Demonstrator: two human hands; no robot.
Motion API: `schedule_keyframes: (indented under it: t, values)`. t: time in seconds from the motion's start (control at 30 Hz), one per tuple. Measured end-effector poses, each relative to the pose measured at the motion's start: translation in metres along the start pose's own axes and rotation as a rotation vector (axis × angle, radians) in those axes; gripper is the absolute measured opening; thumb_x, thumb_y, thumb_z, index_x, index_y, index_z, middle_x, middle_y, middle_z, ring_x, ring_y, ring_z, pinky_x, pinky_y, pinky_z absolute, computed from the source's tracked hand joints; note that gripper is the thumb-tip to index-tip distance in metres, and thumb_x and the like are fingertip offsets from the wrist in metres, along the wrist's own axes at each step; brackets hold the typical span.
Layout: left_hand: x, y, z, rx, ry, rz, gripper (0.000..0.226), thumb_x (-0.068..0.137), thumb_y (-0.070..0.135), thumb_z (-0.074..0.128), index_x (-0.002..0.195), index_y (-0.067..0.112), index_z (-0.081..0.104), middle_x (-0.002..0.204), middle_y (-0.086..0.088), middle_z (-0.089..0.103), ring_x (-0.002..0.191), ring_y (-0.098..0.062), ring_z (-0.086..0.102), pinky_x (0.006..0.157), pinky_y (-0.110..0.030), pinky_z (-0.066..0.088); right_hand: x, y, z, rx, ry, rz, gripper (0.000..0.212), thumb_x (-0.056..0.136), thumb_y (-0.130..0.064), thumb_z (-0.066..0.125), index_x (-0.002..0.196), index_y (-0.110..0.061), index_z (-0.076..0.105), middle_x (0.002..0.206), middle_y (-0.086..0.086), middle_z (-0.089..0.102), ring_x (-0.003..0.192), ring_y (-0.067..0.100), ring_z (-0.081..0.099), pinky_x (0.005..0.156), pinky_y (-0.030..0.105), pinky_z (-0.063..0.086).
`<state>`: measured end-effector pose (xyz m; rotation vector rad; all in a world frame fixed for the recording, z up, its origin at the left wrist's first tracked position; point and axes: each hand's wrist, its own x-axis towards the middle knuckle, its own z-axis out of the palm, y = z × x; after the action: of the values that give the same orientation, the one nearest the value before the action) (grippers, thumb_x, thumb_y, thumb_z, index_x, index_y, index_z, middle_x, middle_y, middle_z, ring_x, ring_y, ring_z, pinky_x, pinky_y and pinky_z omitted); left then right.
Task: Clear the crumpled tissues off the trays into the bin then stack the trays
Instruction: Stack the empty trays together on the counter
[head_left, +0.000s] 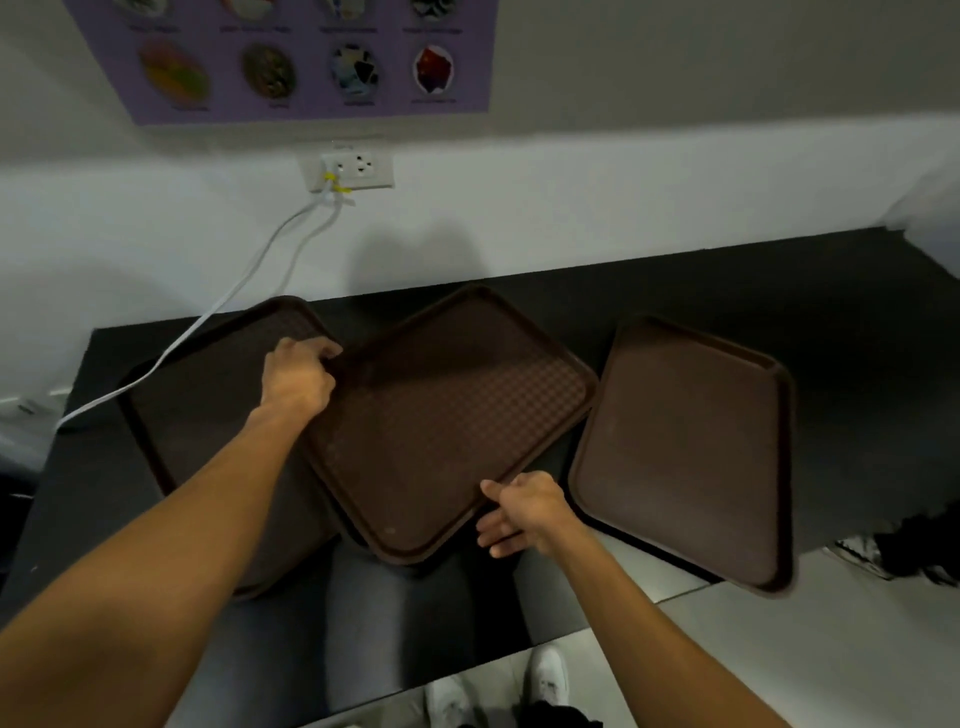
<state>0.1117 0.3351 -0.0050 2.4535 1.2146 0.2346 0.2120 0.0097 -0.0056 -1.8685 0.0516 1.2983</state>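
Three brown trays lie on a black table (857, 312). The middle tray (447, 415) is turned at an angle and lifted, its left part over the left tray (208, 395). My left hand (298, 376) grips the middle tray's far left edge. My right hand (524, 512) holds its near right edge, thumb on top and fingers underneath. The right tray (685, 452) lies flat, its near corner past the table's front edge. No tissues or bin show in the head view.
A white cable (223, 306) runs from a wall socket (353, 169) down across the left tray's far corner. A purple poster (311, 57) hangs on the wall. My white shoes (545, 675) stand on the light floor below the table's edge.
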Motion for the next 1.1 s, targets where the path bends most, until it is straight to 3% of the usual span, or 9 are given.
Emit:
schedule_keyframes:
  t: [0.1, 0.23, 0.4, 0.6, 0.77, 0.9, 1.03, 1.1]
  values:
    - [0.009, 0.007, 0.01, 0.065, -0.072, 0.024, 0.051, 0.088, 0.011, 0.065, 0.138, 0.022, 0.06, 0.138, -0.014, 0.058, 0.125, -0.036, 0.055, 0.11, -0.048, 0.044, 0.003, -0.005, -0.007, -0.023, 0.064, 0.027, 0.041, 0.099, -0.039, 0.066, 0.118, -0.009, 0.046, 0.093, 0.023, 0.073, 0.078, 0.038, 0.076, 0.053, 0.041, 0.06]
    - [0.024, 0.012, 0.02, 0.101, -0.116, 0.042, 0.053, 0.095, 0.016, 0.063, 0.146, 0.018, 0.052, 0.149, -0.014, 0.05, 0.136, -0.036, 0.046, 0.116, -0.05, 0.036, 0.013, -0.002, -0.014, 0.029, 0.195, -0.024, 0.039, 0.096, -0.04, 0.07, 0.11, -0.006, 0.054, 0.092, 0.019, 0.072, 0.065, 0.03, 0.071, 0.051, 0.042, 0.061]
    - [0.036, 0.009, 0.028, 0.084, -0.192, 0.057, 0.055, 0.097, 0.016, 0.06, 0.15, 0.016, 0.048, 0.15, -0.018, 0.048, 0.138, -0.039, 0.044, 0.118, -0.049, 0.035, 0.023, -0.001, -0.014, 0.181, 0.242, -0.115, 0.032, 0.098, -0.025, 0.07, 0.114, -0.005, 0.051, 0.086, 0.018, 0.068, 0.061, 0.025, 0.067, 0.049, 0.041, 0.061]
    - [0.035, 0.0, 0.023, 0.08, -0.166, 0.007, 0.046, 0.098, 0.021, 0.062, 0.143, 0.019, 0.057, 0.145, -0.018, 0.054, 0.132, -0.039, 0.051, 0.111, -0.048, 0.043, 0.035, -0.009, -0.023, 0.252, 0.152, -0.096, 0.029, 0.094, -0.009, 0.073, 0.093, -0.01, 0.044, 0.09, 0.019, 0.064, 0.068, 0.026, 0.065, 0.056, 0.043, 0.061]
    - [0.027, -0.011, 0.013, 0.033, -0.181, -0.064, 0.041, 0.098, 0.02, 0.063, 0.138, 0.023, 0.061, 0.137, -0.01, 0.064, 0.123, -0.032, 0.059, 0.106, -0.04, 0.047, 0.043, -0.011, -0.025, 0.27, 0.116, -0.094, 0.035, 0.089, -0.004, 0.078, 0.101, -0.011, 0.046, 0.096, 0.021, 0.067, 0.069, 0.028, 0.067, 0.056, 0.042, 0.06]
    - [0.021, -0.009, 0.011, 0.003, -0.183, -0.077, 0.04, 0.096, 0.018, 0.064, 0.136, 0.021, 0.064, 0.135, -0.009, 0.065, 0.123, -0.031, 0.06, 0.109, -0.038, 0.046, 0.048, -0.014, -0.027, 0.22, 0.206, -0.097, 0.034, 0.091, -0.006, 0.076, 0.113, -0.007, 0.05, 0.098, 0.019, 0.067, 0.064, 0.024, 0.068, 0.058, 0.042, 0.062]
    - [0.013, 0.005, 0.018, -0.063, -0.228, -0.09, 0.042, 0.095, 0.02, 0.066, 0.137, 0.021, 0.063, 0.136, -0.009, 0.065, 0.124, -0.028, 0.061, 0.111, -0.036, 0.046, 0.046, -0.03, -0.047, -0.032, 0.37, -0.143, 0.041, 0.098, -0.012, 0.065, 0.134, 0.001, 0.052, 0.098, 0.016, 0.069, 0.061, 0.026, 0.071, 0.069, 0.044, 0.064]
    - [0.007, 0.013, 0.022, -0.08, -0.242, -0.085, 0.045, 0.096, 0.02, 0.064, 0.141, 0.022, 0.06, 0.138, -0.009, 0.064, 0.125, -0.028, 0.06, 0.111, -0.038, 0.046, 0.045, -0.041, -0.062, -0.203, 0.435, -0.152, 0.038, 0.1, -0.016, 0.063, 0.131, 0.002, 0.054, 0.103, 0.019, 0.072, 0.057, 0.025, 0.073, 0.06, 0.033, 0.062]
